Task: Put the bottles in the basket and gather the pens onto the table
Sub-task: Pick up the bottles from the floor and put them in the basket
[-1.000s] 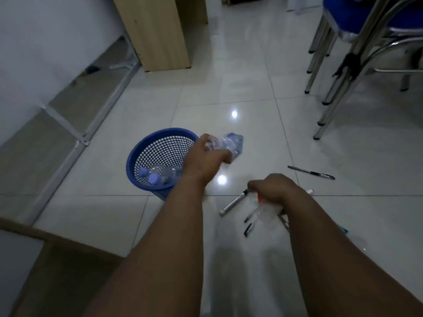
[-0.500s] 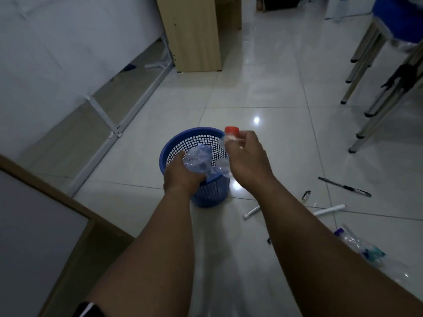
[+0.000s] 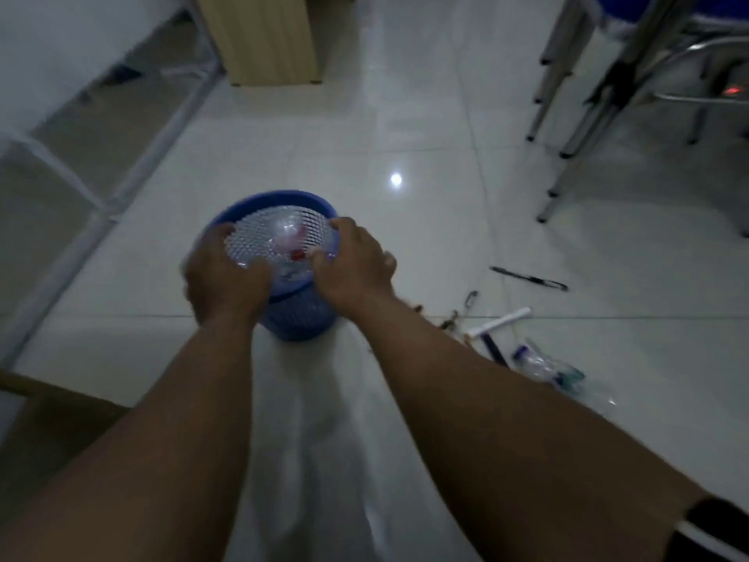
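A blue mesh basket [image 3: 279, 197] stands on the tiled floor. Clear crushed bottles [image 3: 285, 234] lie inside it, one with a red cap [image 3: 298, 255]. My left hand [image 3: 225, 277] hovers over the basket's near left rim and my right hand [image 3: 353, 266] over its near right rim. On both hands the fingers are spread and hold nothing. To the right on the floor lie a black pen [image 3: 529, 279], a white marker [image 3: 500, 320], a dark pen [image 3: 492, 346] and another crushed bottle [image 3: 545, 367] with a blue cap. The picture is blurred.
A wooden cabinet [image 3: 275, 34] stands at the back. Metal chair legs [image 3: 567, 123] stand at the right. A wooden table edge [image 3: 44, 403] shows at the lower left. A white wall with a metal frame [image 3: 133, 164] runs along the left.
Both hands have lowered to the basket's rim and let go of their bottles, which now lie inside it. The view has swung back toward the basket.
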The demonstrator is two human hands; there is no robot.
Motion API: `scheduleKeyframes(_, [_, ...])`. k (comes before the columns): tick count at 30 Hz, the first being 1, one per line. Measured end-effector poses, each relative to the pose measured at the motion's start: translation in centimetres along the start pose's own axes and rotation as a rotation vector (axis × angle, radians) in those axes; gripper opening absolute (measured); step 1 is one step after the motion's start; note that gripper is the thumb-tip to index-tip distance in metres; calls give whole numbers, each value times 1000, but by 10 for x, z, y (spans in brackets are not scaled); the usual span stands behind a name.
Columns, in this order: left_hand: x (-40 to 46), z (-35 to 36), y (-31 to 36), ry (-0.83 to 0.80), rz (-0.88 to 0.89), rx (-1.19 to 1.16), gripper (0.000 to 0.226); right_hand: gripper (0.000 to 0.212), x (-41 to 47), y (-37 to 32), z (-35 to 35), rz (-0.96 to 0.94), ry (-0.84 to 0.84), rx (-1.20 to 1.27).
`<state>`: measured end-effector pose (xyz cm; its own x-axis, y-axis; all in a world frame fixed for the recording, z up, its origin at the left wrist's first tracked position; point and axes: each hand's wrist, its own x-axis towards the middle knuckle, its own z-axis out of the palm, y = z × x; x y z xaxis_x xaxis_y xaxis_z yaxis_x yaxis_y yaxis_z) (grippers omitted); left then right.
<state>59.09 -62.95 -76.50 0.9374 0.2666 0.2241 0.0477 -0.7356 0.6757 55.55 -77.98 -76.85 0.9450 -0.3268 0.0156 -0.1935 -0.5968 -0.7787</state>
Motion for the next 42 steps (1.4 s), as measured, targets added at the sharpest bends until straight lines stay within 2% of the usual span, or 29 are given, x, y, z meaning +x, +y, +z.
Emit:
scheduleKeyframes(2, [-4, 12, 16, 10, 185, 72, 48, 46, -24, 34, -9, 45, 124, 14])
scheduleKeyframes(5, [-21, 43, 44, -76, 422, 93, 38, 43, -46, 94, -34, 202, 217, -143])
scheduleKeyframes(8, [-57, 79, 73, -304, 538, 12, 37, 45, -54, 139, -69, 346, 329, -318])
scheduleKeyframes(10, [-79, 104, 89, -569, 562, 90, 42, 49, -59, 165, -88, 444, 368, -426])
scheduleKeyframes(12, [-98, 129, 101, -844, 593, 290, 49, 61, -68, 192, -100, 592, 315, -495])
scheduleKeyframes(14, [-115, 149, 107, -1021, 624, 491, 54, 70, -83, 219, -107, 753, 195, -522])
scheduleKeyframes(16, [-130, 161, 108, -1101, 644, 576, 56, 71, -98, 243, -107, 893, 51, -517])
scheduleKeyframes(20, [-141, 163, 110, -1107, 663, 563, 56, 75, -108, 263, -101, 1083, -120, -484])
scheduleKeyframes(25, [-140, 149, 108, -1097, 605, 519, 55, 78, -104, 273, -102, 1065, -164, -558])
scheduleKeyframes(29, [-132, 141, 102, -1093, 535, 498, 53, 66, -109, 280, -107, 1093, -170, -556])
scheduleKeyframes(32, [-126, 136, 101, -1072, 461, 391, 51, 68, -94, 258, -118, 1121, -149, -524])
scheduleKeyframes(34, [-121, 133, 104, -1064, 417, 288, 53, 72, -70, 226, -129, 1057, -104, -471])
scheduleKeyframes(37, [-112, 121, 119, -1201, 291, 81, 79, 86, -30, 163, -148, 901, -18, -324])
scheduleKeyframes(39, [-103, 109, 133, -1297, 218, -23, 98, 84, -12, 122, -159, 750, 66, -170])
scheduleKeyframes(40, [-97, 101, 140, -1314, 188, -66, 100, 79, -5, 103, -165, 680, 99, -58])
scheduleKeyframes(42, [-81, 85, 147, -1263, 146, -140, 88, 67, 0, 71, -174, 579, 127, 256])
